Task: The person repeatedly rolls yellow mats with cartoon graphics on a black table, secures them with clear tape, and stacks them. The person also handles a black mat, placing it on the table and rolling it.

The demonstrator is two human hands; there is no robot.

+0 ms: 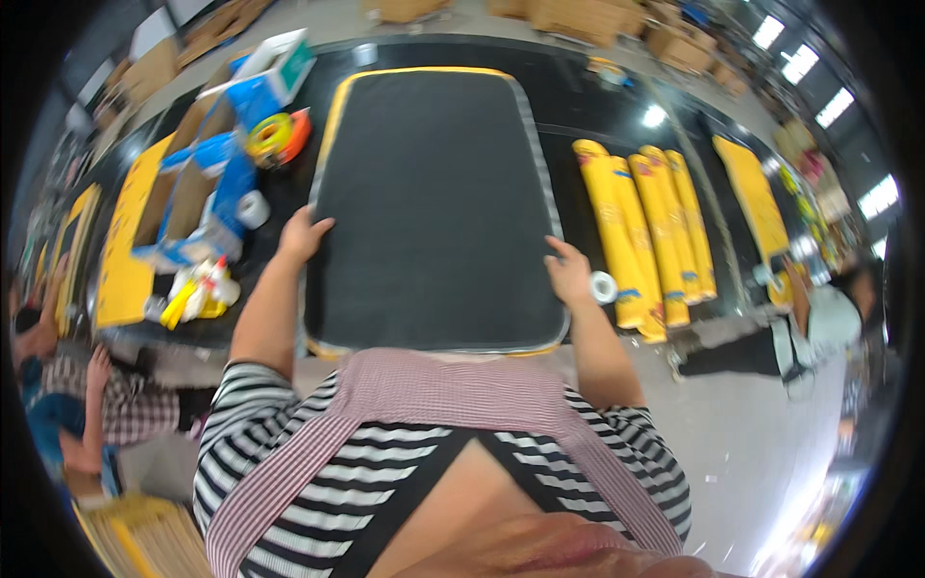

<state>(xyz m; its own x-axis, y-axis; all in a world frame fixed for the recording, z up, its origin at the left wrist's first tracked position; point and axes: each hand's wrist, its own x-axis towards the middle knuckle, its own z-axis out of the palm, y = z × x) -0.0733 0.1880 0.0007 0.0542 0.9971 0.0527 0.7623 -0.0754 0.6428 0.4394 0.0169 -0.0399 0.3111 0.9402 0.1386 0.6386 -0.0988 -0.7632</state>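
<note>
A large black rectangular panel point(438, 212) with rounded corners lies in front of me, its rim partly yellow and partly silvery white. My left hand point(304, 237) grips the panel's left edge, thumb over the top face; the other fingers are partly hidden at the rim. On the opposite edge, a little nearer to me, my right hand point(570, 274) has hold of the panel, its thumb and forefinger on the rim. Just right of that hand sits a white tape roll point(603, 287).
Several yellow rolled sheets point(641, 236) lie on the black table point(540, 91) at right. At left are a blue cardboard box point(226, 197), yellow and orange tape rolls point(277, 138) and a cluster of bottles point(204, 289). Other people work on both sides.
</note>
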